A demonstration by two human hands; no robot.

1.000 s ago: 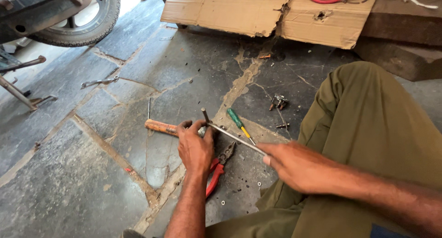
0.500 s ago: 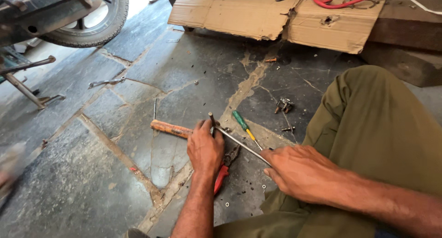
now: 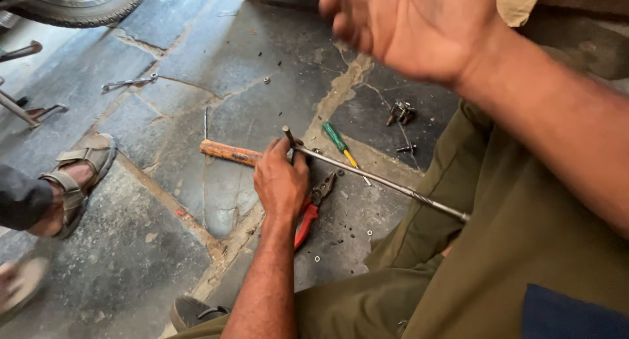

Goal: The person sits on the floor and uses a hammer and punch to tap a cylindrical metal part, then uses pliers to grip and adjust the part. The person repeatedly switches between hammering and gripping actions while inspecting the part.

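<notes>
The long metal rod (image 3: 380, 179) lies slanted across the stone floor (image 3: 131, 267), its near end clasped in my left hand (image 3: 280, 178) over the wooden-handled hammer (image 3: 229, 153), red pliers (image 3: 308, 214) just beside, my right hand (image 3: 413, 24) raised, spread wide, holding nothing.

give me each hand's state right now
Left hand: closed on the metal rod by the wooden handle.
Right hand: open, raised, holding nothing.

A flattened sheet of brown cardboard (image 3: 517, 1), perhaps an opened box, lies at the top edge on the stone floor (image 3: 216, 63); no labels, signs or screens show
</notes>
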